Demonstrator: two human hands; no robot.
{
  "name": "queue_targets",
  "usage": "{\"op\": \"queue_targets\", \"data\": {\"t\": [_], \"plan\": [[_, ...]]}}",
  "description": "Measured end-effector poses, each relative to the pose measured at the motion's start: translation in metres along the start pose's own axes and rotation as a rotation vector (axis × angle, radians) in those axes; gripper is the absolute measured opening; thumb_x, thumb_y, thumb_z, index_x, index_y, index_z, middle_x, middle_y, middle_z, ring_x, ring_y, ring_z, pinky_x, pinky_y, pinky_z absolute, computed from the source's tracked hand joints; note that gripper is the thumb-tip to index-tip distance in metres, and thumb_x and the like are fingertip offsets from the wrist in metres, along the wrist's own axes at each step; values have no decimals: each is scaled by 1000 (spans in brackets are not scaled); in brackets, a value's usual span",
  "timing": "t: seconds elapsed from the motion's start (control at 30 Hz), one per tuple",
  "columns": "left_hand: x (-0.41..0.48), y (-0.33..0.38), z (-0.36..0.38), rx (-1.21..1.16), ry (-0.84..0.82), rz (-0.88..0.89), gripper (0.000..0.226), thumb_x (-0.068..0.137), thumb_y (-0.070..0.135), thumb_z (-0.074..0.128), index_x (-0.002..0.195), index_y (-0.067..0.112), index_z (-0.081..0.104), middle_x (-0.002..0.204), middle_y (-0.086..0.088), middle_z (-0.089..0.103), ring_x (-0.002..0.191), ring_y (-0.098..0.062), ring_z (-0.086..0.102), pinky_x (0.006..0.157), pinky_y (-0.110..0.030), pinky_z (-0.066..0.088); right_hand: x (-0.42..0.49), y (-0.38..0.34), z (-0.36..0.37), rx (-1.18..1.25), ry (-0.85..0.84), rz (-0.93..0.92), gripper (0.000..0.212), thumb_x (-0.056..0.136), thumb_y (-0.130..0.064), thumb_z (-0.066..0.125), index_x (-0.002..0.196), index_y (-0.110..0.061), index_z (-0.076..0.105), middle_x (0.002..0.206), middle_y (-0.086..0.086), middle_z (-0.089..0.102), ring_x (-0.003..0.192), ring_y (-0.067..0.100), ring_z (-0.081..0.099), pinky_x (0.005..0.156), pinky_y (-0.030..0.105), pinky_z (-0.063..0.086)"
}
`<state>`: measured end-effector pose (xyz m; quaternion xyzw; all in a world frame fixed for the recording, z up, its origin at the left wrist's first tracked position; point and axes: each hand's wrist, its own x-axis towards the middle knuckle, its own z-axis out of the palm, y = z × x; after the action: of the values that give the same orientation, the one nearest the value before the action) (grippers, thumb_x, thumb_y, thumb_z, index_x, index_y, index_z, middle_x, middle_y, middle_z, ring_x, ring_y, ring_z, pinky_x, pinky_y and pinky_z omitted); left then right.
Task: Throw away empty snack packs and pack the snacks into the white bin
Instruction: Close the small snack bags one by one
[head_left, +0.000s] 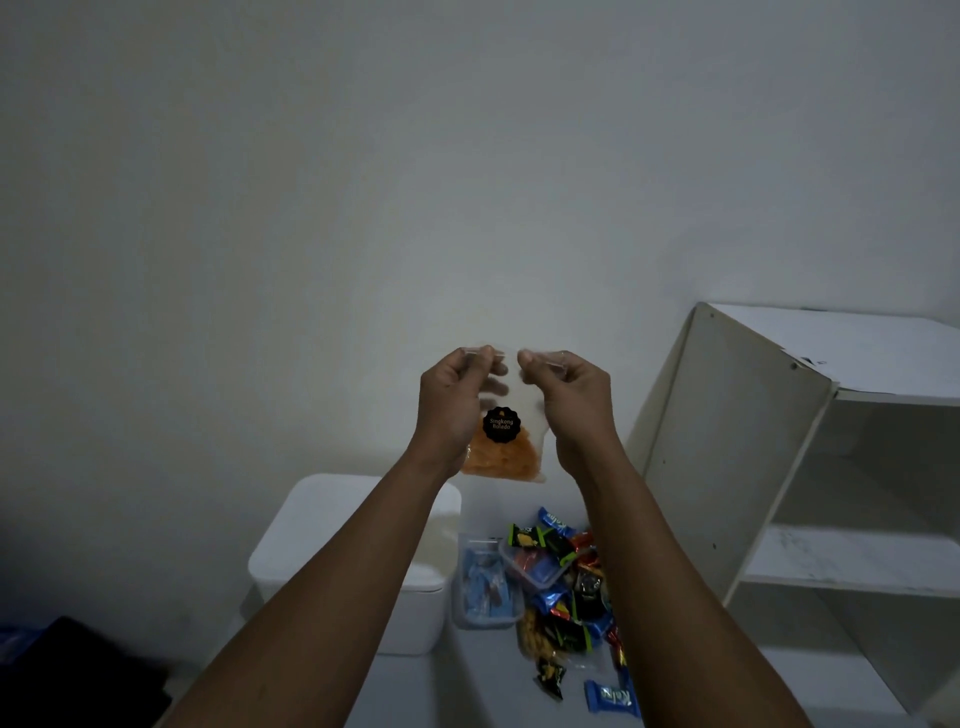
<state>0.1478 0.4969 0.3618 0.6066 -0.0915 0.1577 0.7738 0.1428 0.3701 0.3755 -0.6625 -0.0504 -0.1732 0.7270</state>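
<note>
While it hangs raised before the bare wall, the clear Singkong Balado pouch (501, 452), its lower part filled with orange chips, is pinched along its top edge by the left hand (452, 400) and the right hand (569, 400), fingers curled on the seal. Being part full, it likely belongs with the snacks to pack. Below, the white bin (332, 525) sits lidded, its contents hidden. Beside it a clear tub (485, 587) holds blue packets, and a heap of wrapped snacks (571, 613) lies loose, so most sorting seems left.

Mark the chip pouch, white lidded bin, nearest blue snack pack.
chip pouch (498, 425): head view, black label.
white lidded bin (332, 517): head view, lid top.
blue snack pack (610, 696): head view, wrapper middle.
</note>
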Motion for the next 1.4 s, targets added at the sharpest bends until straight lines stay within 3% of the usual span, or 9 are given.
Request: {"op": "queue_targets", "data": {"t": [0.2, 0.33, 0.43, 0.53, 0.7, 0.83, 1.0, 1.17, 1.4], "plan": [[4, -4, -3, 13, 113, 22, 25, 103, 25, 51, 88, 15, 68, 80, 1, 68, 68, -12, 64, 67, -27, 49, 0, 7, 2, 8, -95, 42, 21, 90, -36, 71, 90, -17, 80, 89, 5, 77, 97, 22, 70, 93, 47, 53], [6, -2, -10, -1, 60, -9, 35, 106, 27, 41, 88, 14, 68, 78, 0, 68, 67, -13, 65, 70, -30, 48, -2, 7, -6, 25, -155, 54, 32, 100, -37, 55, 104, -15, 77, 97, 3, 78, 97, 14, 72, 93, 38, 54], [6, -5, -6, 37, 110, 34, 37, 106, 26, 41, 84, 15, 69, 76, 0, 68, 63, -10, 62, 67, -27, 48, -4, 11, -5, -9, -102, 25, 34, 102, -38, 51, 96, -17, 78, 95, 1, 78, 101, 14, 70, 97, 41, 52], [6, -12, 2, 60, 202, 78, 33, 104, 27, 47, 82, 17, 70, 74, 1, 68, 64, -10, 58, 62, -22, 46, -5, 15, 5, -10, 46, -26, 34, 101, -34, 56, 83, -15, 78, 87, -1, 78, 98, 13, 70, 100, 43, 51], [7, -10, -3, -33, 228, -2, 19, 92, 31, 69, 79, 17, 73, 74, 4, 70, 67, -10, 60, 64, -28, 49, -3, 17, -2, 12, 33, -17, 33, 99, -32, 59, 94, -6, 78, 85, -6, 78, 87, 4, 71, 89, 36, 55], [6, -6, -11, -2, 105, -32, 20, 92, 30, 68, 80, 14, 69, 75, 5, 69, 69, -12, 63, 66, -31, 49, -1, 13, -18, -101, -115, -6, 14, 92, -22, 69, 90, -12, 79, 89, 3, 78, 90, 16, 72, 84, 38, 57], [1, -6, -12, 221, -79, 61, 24, 97, 32, 60, 86, 17, 75, 84, 2, 75, 70, -10, 66, 69, -31, 53, 3, -1, -22, -396, -258, -123, 15, 90, -26, 73, 86, -12, 78, 79, 7, 75, 60, 3, 61, 56, 15, 47], [2, -14, -14, 315, -102, 107, 19, 95, 31, 63, 89, 20, 78, 83, 4, 76, 70, -11, 67, 71, -37, 55, 9, 1, -16, -525, -272, -149, 19, 92, -28, 71, 89, -10, 77, 81, 1, 75, 77, 11, 69, 69, 21, 53], [-2, -28, -5, 258, 124, 105, 25, 96, 27, 62, 77, 15, 73, 71, 8, 70, 63, -1, 60, 64, -14, 49, 5, 11, -4, -472, -247, -106, 17, 92, -29, 71, 81, -16, 75, 79, -1, 74, 76, 9, 67, 76, 30, 54]]}}
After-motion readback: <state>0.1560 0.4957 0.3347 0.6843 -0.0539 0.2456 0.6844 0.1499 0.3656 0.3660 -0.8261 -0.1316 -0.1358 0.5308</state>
